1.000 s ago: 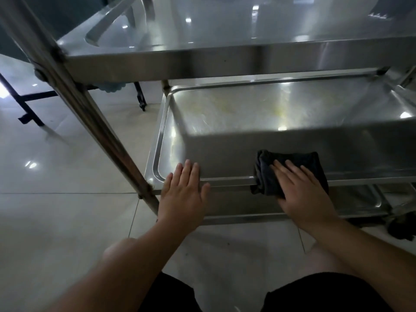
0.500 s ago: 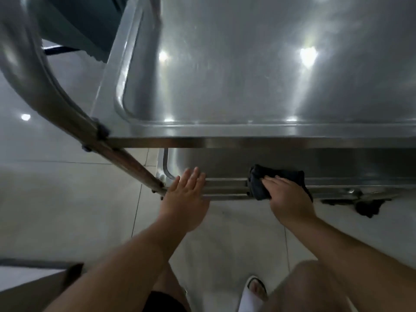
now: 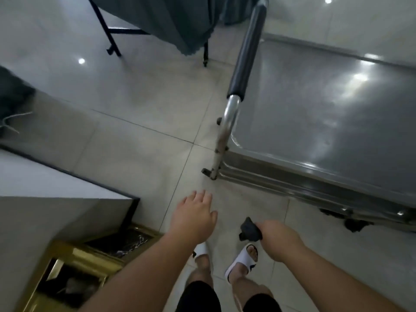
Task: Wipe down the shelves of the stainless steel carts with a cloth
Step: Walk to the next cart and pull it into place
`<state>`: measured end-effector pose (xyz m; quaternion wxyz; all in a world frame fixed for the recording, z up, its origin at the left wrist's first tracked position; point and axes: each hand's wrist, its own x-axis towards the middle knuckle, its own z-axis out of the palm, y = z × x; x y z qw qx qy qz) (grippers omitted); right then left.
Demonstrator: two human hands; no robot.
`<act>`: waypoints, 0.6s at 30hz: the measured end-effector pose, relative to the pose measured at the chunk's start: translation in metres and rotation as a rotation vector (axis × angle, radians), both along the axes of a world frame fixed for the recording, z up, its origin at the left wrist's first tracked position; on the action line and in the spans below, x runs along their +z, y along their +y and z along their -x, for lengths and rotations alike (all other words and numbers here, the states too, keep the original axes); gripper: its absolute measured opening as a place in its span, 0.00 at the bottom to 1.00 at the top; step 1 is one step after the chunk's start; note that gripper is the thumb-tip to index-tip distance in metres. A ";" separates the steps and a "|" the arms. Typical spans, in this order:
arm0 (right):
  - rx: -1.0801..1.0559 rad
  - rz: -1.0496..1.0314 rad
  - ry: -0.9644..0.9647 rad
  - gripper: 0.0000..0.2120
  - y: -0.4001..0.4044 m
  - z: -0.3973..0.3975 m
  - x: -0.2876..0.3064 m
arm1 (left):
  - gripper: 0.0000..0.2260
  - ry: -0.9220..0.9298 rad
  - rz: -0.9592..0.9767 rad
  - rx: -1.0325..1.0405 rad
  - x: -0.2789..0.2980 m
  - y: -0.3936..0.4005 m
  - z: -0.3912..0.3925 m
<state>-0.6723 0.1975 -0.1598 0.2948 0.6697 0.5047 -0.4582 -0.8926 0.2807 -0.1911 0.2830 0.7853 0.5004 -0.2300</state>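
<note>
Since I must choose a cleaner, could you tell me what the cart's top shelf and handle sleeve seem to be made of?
Top shelf: apparently brushed stainless steel, with streaky light reflections. Handle sleeve: matte black, probably rubber or foam; uncertain.

Cart top shelf (image 3: 326,104) glossy brushed steel; handle grip (image 3: 246,48) matt black, perhaps rubber; cloth (image 3: 248,229) dark fabric.

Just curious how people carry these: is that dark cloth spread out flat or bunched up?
Bunched up. The cloth is a crumpled wad sticking out of the right hand, whose fingers curl round it, away from the cart.
</note>
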 end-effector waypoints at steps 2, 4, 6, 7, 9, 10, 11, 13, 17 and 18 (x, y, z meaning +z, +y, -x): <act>0.067 -0.002 0.012 0.21 0.017 0.028 0.041 | 0.30 0.000 -0.025 0.037 0.036 0.001 0.025; 0.099 -0.010 0.046 0.20 0.031 0.058 0.075 | 0.29 0.013 -0.013 0.044 0.070 -0.001 0.051; 0.120 -0.102 0.054 0.19 0.046 0.084 0.104 | 0.28 0.017 -0.029 0.062 0.103 0.001 0.077; 0.139 -0.148 0.049 0.19 0.055 0.095 0.118 | 0.27 0.010 -0.041 0.092 0.118 0.003 0.090; 0.187 -0.218 0.037 0.20 0.073 0.117 0.140 | 0.26 0.002 -0.068 0.154 0.146 0.008 0.117; 0.214 -0.245 0.033 0.20 0.085 0.129 0.149 | 0.26 -0.002 -0.086 0.185 0.157 0.010 0.131; 0.244 -0.258 0.031 0.21 0.097 0.141 0.156 | 0.26 -0.005 -0.102 0.212 0.166 0.013 0.143; 0.311 -0.287 0.029 0.21 0.122 0.164 0.167 | 0.26 -0.001 -0.126 0.264 0.180 0.020 0.166; 0.425 -0.409 0.029 0.17 0.169 0.201 0.179 | 0.25 0.001 -0.151 0.359 0.188 0.039 0.194; 0.449 -0.434 0.036 0.17 0.181 0.208 0.181 | 0.25 0.005 -0.157 0.371 0.189 0.048 0.198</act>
